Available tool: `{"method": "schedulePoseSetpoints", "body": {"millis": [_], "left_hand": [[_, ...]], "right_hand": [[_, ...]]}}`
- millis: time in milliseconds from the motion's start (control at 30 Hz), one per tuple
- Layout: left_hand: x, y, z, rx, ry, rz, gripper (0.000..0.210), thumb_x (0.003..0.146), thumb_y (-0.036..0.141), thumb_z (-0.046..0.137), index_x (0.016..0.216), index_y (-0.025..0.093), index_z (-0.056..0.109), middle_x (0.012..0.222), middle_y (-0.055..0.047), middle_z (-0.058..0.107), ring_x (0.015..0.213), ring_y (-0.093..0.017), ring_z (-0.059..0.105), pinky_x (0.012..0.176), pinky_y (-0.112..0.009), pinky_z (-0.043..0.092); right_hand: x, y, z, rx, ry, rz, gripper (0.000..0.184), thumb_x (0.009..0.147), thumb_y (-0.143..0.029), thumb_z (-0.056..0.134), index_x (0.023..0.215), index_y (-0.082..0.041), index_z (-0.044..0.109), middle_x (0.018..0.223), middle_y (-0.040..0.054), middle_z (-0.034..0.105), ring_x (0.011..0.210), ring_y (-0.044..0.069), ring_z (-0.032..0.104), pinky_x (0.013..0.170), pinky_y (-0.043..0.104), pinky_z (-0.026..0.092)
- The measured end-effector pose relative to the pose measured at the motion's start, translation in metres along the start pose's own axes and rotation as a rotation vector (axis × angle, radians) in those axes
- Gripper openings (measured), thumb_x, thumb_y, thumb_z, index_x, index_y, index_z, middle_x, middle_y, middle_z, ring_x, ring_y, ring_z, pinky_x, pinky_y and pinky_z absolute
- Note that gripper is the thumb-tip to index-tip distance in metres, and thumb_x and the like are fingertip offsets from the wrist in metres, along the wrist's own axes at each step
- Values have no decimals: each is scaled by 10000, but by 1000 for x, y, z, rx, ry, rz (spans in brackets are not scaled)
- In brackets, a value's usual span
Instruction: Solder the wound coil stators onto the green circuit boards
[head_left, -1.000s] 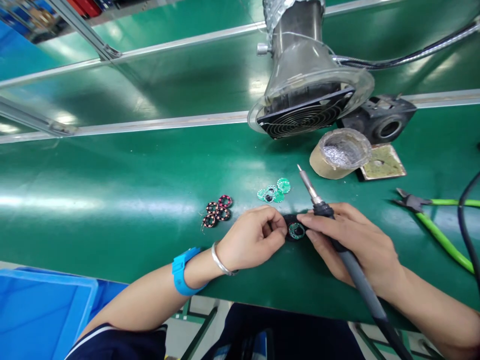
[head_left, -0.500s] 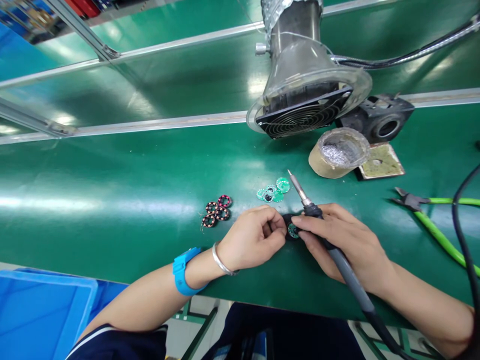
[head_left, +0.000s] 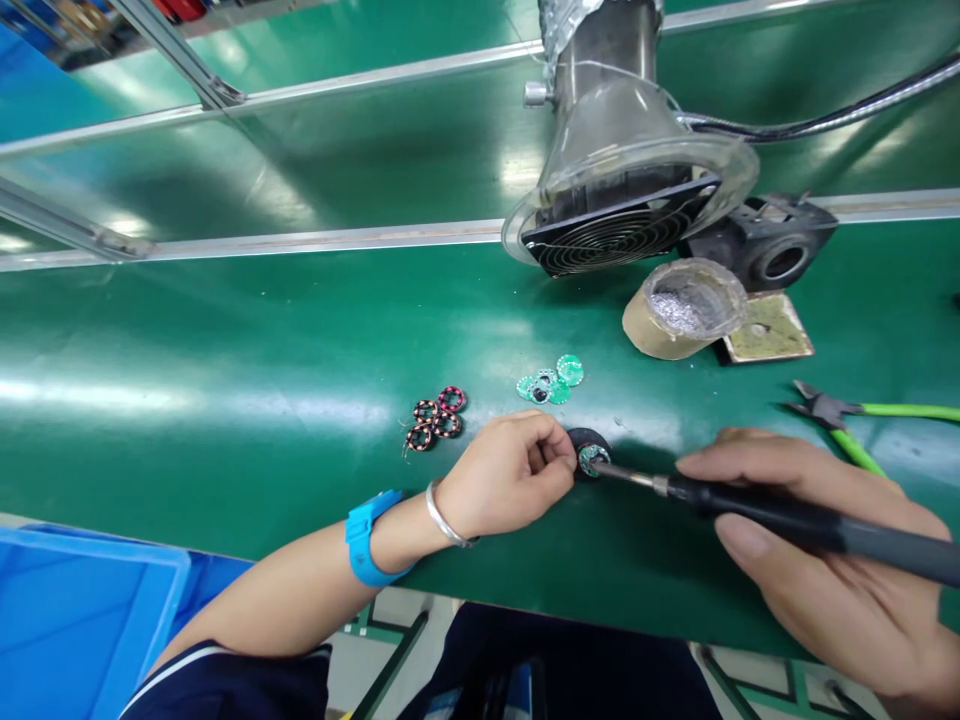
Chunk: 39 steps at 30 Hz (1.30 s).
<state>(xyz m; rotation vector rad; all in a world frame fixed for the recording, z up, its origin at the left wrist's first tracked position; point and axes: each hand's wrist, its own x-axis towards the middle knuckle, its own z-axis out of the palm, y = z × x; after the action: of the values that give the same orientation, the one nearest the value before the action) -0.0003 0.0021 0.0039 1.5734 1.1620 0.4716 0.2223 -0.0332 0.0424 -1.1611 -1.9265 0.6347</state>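
right hand [head_left: 840,595]: closed around the soldering iron [head_left: 772,510]; its tip [head_left: 609,468] seems to touch the round board [head_left: 592,455] on the black disc [head_left: 588,438].
left hand [head_left: 517,478]: pinching the black disc at its left edge.
green boards [head_left: 559,391]: behind the black disc, a little left.
wound rings [head_left: 437,422]: farther left of the black disc.
tip: i judge, best kept light and steady, with the disc held firm.

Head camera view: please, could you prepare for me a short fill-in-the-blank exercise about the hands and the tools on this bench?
1. The right hand holds the soldering iron with its tip toward the person's ____ side.
2. Behind the left hand, the wristband is coloured ____.
3. The pliers lie to the person's ____ of the green discs.

Missing words: left; blue; right.
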Motion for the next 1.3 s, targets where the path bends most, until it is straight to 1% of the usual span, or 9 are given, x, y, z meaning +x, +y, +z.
{"method": "schedulePoseSetpoints", "body": {"millis": [33,133,300,400,633,1067,1167,1300], "left_hand": [[0,0,0,4,0,3,75,708,79,542,718,135,591,647,34,543,519,-44,462,493,-164,376],[-1,0,0,9,-6,7,78,707,78,543,724,137,591,661,33,552,524,-43,464,498,-164,380],[-2,-1,0,12,-5,9,79,710,80,541,721,140,592,665,33,553,527,-43,467,501,-164,383],[-1,0,0,19,-9,11,78,712,80,541,721,139,591,662,32,554,524,-43,464,500,-164,383],[-1,0,0,0,-14,5,78,714,79,539,730,136,590,665,25,552,523,-49,463,492,-168,387],[0,-1,0,10,-9,18,72,710,81,540,722,137,584,664,25,547,529,-52,469,500,-173,391],[0,0,0,5,-7,17,70,705,83,543,722,137,585,662,22,548,528,-55,471,500,-175,393],[0,0,0,4,-9,6,70,702,86,544,719,137,590,665,18,551,526,-57,472,494,-176,391]], "right_hand": [[0,1,2,6,11,4,153,824,-174,551,958,-223,607,775,45,660,665,197,638,474,294,467],[2,3,7,12,-6,10,118,820,-180,557,926,-209,601,763,43,651,646,181,631,489,286,466],[4,1,7,26,-18,23,105,816,-187,547,906,-201,600,738,33,647,631,163,626,497,274,457],[4,0,7,14,-13,17,109,810,-191,554,906,-208,602,715,26,648,622,171,633,489,281,458],[5,0,8,-20,-15,-7,162,810,-131,537,924,-227,601,687,22,645,580,179,626,484,310,473],[3,0,8,-6,-27,-6,125,828,-157,536,916,-214,602,705,25,643,580,167,618,485,308,468],[2,-2,6,-5,5,36,113,832,-178,548,915,-230,605,729,31,643,618,187,621,482,321,458],[-3,-2,3,-9,56,53,158,823,-153,554,940,-241,611,760,36,633,668,205,611,505,330,454]]}}
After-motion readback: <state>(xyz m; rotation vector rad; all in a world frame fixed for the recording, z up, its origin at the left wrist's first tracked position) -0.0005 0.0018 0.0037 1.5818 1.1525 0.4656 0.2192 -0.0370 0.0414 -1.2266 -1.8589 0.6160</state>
